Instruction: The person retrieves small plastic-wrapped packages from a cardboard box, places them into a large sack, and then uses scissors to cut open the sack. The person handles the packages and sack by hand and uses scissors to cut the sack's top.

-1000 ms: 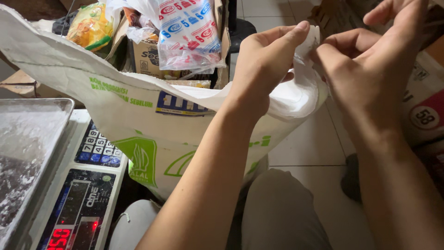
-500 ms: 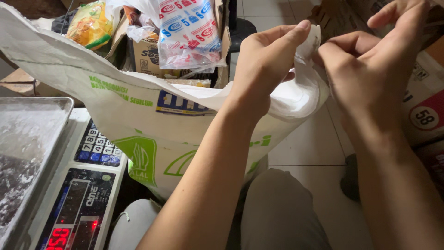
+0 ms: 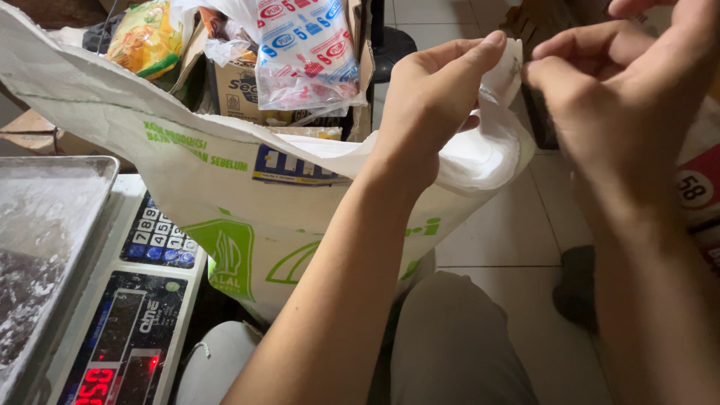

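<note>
Sack (image 3: pixel 225 202), large, white woven plastic, green printing, mouth corner bunched

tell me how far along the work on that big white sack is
Looks done: the large white woven sack with green print is upright with its top edge gathered at one corner. In hand: left hand and right hand both pinch that corner. Left: the mouth is not yet closed, gaping wide toward the metal scale tray, which is dusted with white powder.
</note>
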